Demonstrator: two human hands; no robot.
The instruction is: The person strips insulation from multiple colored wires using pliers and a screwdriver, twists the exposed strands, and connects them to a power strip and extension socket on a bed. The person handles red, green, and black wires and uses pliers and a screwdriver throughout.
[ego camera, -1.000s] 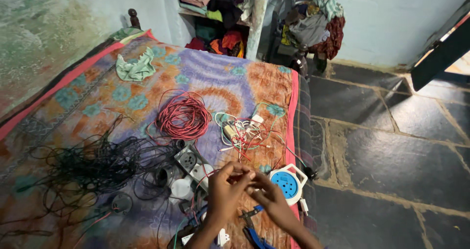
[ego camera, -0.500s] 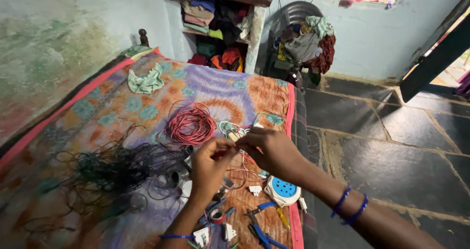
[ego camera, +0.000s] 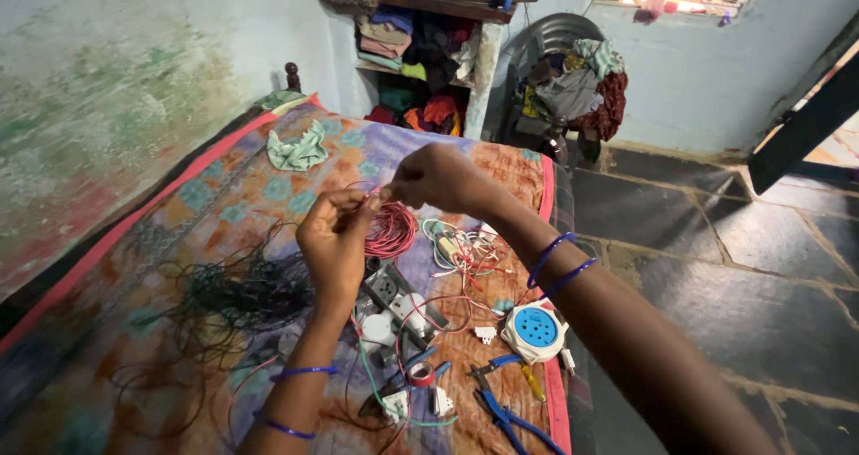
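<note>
My left hand (ego camera: 335, 245) and my right hand (ego camera: 438, 179) are raised over a bed and meet fingertip to fingertip, both pinching a thin piece of wire (ego camera: 383, 195). Just behind them lies a coil of red wire (ego camera: 392, 231). Below my hands sit a grey switch box (ego camera: 394, 294), white plugs (ego camera: 378, 328) and a round blue and white extension reel (ego camera: 535, 328). Blue bangles circle both wrists.
A patterned bedsheet (ego camera: 224, 204) covers the bed. A tangle of black wire (ego camera: 242, 294) lies at left, blue-handled pliers (ego camera: 501, 410) and a red tape roll (ego camera: 420, 373) near the front edge. A green cloth (ego camera: 298, 148) lies far back. A dark tiled floor (ego camera: 716, 240) is at right.
Both hands have risen from near the front of the bed to above the red coil, and the view has tilted up. My fingers still meet on the thin wire.
</note>
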